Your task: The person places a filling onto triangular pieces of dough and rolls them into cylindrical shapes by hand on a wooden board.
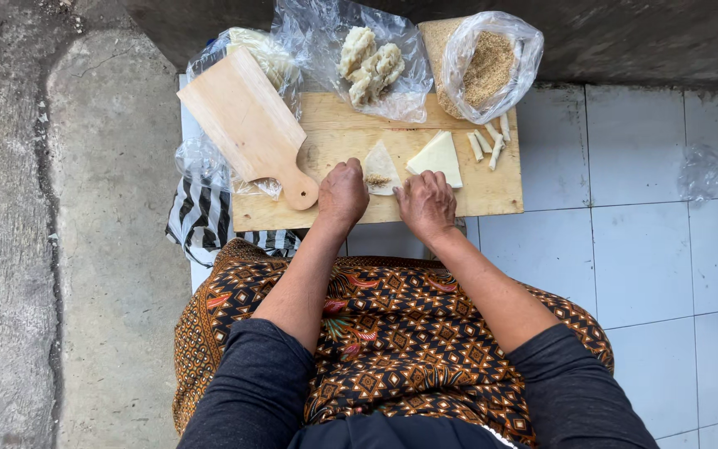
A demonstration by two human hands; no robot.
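Both hands pressed down on a thin white triangle wrapper [381, 169] with brown filling on the wooden board [492, 193]: left hand [343, 193] curled, right hand [425, 202] flatter. It looked like the folding step; rolling it snugly seemed next. Finished little rolls [487, 143] lay farther back.

1. On the worktop [492, 187], a wrapper [381, 169] lies between both hands.
2. A wrapper stack [437, 156] lies right of it; rolled pieces [489, 141] further right.
3. A paddle board [247, 120] lies left; bags [376, 58] behind.
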